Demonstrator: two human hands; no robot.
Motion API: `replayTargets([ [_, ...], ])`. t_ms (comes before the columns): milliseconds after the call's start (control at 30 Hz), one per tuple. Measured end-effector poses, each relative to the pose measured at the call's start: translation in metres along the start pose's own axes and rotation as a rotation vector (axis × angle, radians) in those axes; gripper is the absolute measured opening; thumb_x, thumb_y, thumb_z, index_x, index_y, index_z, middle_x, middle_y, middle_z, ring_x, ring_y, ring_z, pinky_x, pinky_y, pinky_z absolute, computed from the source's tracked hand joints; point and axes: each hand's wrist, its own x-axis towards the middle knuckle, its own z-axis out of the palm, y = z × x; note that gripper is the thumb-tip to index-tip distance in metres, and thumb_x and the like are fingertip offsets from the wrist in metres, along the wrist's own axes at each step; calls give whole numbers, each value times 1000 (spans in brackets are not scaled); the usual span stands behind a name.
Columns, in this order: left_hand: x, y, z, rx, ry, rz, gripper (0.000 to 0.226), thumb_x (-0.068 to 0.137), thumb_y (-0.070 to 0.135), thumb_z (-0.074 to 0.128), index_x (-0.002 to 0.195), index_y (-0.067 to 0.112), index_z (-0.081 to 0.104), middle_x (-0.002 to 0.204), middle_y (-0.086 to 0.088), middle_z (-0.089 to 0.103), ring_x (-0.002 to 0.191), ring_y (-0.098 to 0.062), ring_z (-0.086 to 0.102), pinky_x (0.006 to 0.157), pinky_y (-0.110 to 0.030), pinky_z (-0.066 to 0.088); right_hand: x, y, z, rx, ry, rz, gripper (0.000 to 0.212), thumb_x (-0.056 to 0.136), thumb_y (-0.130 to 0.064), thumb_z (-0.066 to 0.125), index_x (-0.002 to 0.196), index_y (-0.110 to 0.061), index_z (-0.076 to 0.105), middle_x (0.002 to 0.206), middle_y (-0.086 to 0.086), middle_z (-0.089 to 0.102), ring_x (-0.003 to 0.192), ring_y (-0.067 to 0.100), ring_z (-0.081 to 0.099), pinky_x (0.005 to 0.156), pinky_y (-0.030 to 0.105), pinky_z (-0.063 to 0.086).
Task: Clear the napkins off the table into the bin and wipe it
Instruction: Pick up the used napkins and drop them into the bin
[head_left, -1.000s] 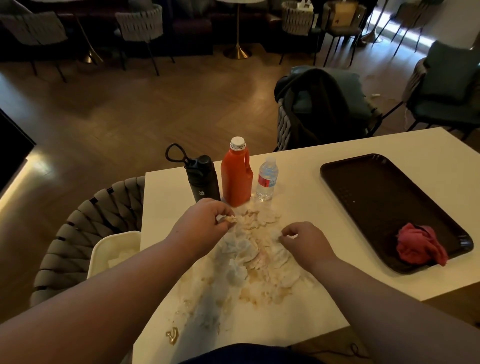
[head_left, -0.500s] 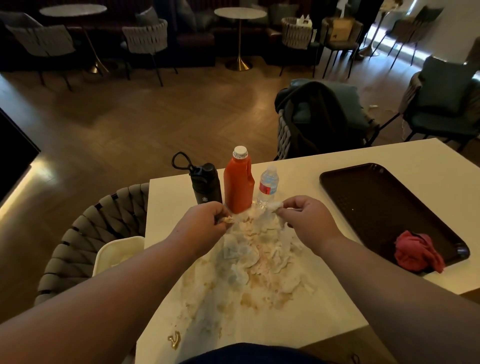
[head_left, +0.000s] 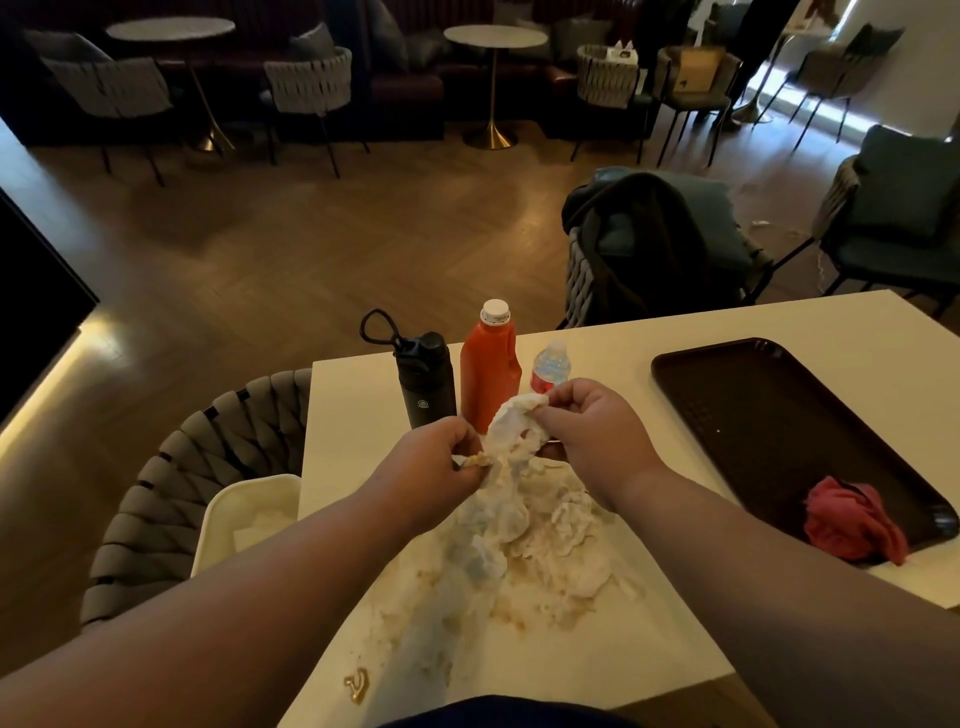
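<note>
You are gathering the soiled napkins, which are lying in a stained heap at the centre of the frame on the white table, just below the three bottles. Your left hand is pinching one end of a crumpled napkin and your right hand is gripping its upper end, lifting it off the pile between them. The bin is sitting at the lower left, beside the table edge. Next, you are probably needing to bunch the rest together and carry it left over that rim; the red cloth on the tray at the right is waiting for wiping.
</note>
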Motion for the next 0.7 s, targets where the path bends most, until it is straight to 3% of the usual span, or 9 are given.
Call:
replayTargets([
  [100,-1,1,-1,10,-7,0,20,93,32,74,107,32,59,96,13,64,82,-7,65,69,-20,59,0,-3,5,16,-5,-6,6,89,-15,75,88,-15,70,91,12,75,90,30,75,77,45,65],
  [200,1,0,-3,-45,-62,-23,69,92,30,76,149,40,37,103,14,65,87,-5,68,65,-15,57,2,0,10,-11,-18,-4,7,88,-18,77,90,-19,71,89,8,75,90,27,74,78,45,65],
  [267,1,0,-3,-41,-92,-19,81,93,29,75,157,44,27,105,16,64,88,-4,69,63,-13,55,1,1,12,-7,-29,-12,8,88,-18,78,92,-20,72,87,5,74,90,27,73,78,43,65],
  [400,1,-7,-5,7,-70,11,42,97,28,69,137,37,60,108,16,67,91,-2,66,75,-17,58,0,1,12,-18,-41,-29,16,91,-14,74,103,-25,74,89,0,75,95,19,73,81,35,64],
  [467,0,-15,-8,21,-15,3,24,97,27,69,120,35,70,104,16,68,91,-3,66,78,-20,57,0,3,12,-34,-49,-13,19,92,-17,73,106,-30,75,96,-3,76,102,18,71,88,40,63],
  [567,-1,-37,-22,25,85,-55,13,95,24,71,96,37,69,94,15,69,88,-5,65,77,-25,57,0,4,16,-69,-64,7,15,89,-24,75,102,-31,78,105,-4,75,107,23,69,92,47,61],
  [700,-9,-78,-55,59,218,-142,13,93,24,74,95,35,69,93,13,69,88,-7,66,69,-23,53,0,2,22,-81,-81,3,9,88,-20,77,93,-27,80,94,-6,77,98,19,71,89,44,62],
])
